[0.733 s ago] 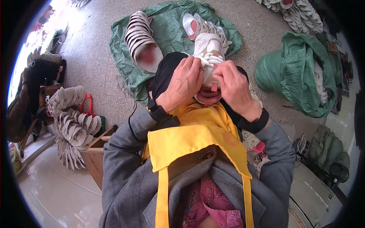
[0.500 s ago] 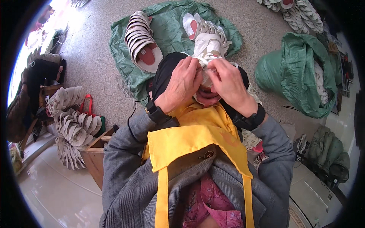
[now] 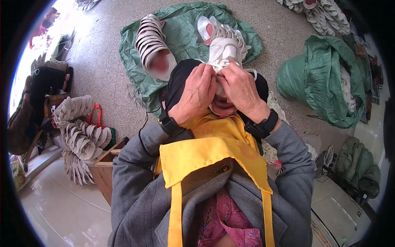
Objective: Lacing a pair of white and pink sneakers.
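A white shoe upper (image 3: 224, 49) with a reddish inside lies over my lap between my knees, its toe pointing away from me. White shoelace (image 3: 219, 64) crosses its front, and a loop sticks out at the right. My left hand (image 3: 196, 88) is closed at the left side of the lacing, fingertips pinched together. Close beside it, my right hand (image 3: 240, 88) also pinches at the lacing, thumb against curled fingers. Both seem to grip the shoelace, though the fingers hide the exact spot. The upper's opening shows below my hands.
Nested uppers (image 3: 150, 35) and a second pile (image 3: 205, 26) rest on a green plastic sheet (image 3: 181, 24). A green sack (image 3: 294, 80) holding pale pieces stands right. More uppers (image 3: 80, 127) are heaped left by a wooden box (image 3: 103, 175). Another person's dark-clothed legs (image 3: 47, 82) are far left.
My right hand has shifted left and now nearly meets my left hand over the lacing. The right forearm has drawn inward. The left hand has barely moved.
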{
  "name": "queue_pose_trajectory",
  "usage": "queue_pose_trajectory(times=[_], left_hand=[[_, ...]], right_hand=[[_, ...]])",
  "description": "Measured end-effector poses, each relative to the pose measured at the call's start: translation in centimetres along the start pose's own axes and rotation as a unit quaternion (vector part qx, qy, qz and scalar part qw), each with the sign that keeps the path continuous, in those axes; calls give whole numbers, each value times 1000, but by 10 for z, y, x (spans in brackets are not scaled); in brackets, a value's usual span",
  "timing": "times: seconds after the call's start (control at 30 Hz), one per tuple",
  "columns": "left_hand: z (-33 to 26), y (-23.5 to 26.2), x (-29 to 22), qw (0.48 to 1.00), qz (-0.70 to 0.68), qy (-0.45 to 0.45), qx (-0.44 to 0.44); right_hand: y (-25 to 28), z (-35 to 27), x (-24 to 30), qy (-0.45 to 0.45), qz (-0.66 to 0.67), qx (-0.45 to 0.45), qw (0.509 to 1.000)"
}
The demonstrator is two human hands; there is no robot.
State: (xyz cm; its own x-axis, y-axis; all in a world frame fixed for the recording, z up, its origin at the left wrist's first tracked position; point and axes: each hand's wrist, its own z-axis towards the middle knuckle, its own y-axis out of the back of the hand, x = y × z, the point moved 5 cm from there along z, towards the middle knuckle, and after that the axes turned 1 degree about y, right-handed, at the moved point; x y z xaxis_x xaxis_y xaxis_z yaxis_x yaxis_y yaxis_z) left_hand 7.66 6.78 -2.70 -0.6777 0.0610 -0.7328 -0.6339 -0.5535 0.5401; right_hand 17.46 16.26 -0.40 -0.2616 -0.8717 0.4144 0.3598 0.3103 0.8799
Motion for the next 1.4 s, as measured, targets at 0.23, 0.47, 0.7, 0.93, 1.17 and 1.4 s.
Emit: queue_pose_trajectory(times=[0.23,0.47,0.7,0.93,1.17,1.4], left_hand=[[3,2,-3,1000,6,7,10],[1,4,-1,1000,-14,12,6],[2,3,-1,1000,-22,3,10],[3,9,-7,999,-40,27,22],[18,21,-30,995,-90,3,32],[47,5,-40,955,-241,35,172]], right_hand=[[0,-1,6,-7,-36,-1,999],[77,-15,8,-94,179,144,969],[154,-59,37,-124,262,209,934],[145,-50,11,-171,398,154,888],[138,-39,2,-142,420,97,891],[130,-12,-1,-108,482,109,863]])
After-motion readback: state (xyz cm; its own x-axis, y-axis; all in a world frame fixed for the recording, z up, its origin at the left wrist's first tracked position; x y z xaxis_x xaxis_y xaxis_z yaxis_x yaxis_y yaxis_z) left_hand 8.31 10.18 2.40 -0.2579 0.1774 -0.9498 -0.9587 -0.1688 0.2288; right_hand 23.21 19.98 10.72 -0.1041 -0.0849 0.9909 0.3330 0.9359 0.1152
